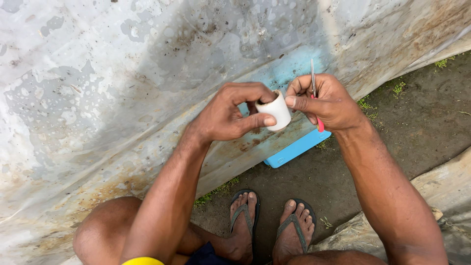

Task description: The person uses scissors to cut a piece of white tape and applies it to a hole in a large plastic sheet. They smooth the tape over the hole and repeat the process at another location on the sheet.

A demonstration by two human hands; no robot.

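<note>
The left hand [226,116] clamps a short white tube [274,111] between thumb and fingers, open end turned toward the right hand [327,102], whose closed grip holds a thin red-handled tool [314,93] upright, steady above a blue box [296,148].

One head-worn camera looks steeply down, close over the hands; ground [422,122] and sheeting [98,98] below.
</note>
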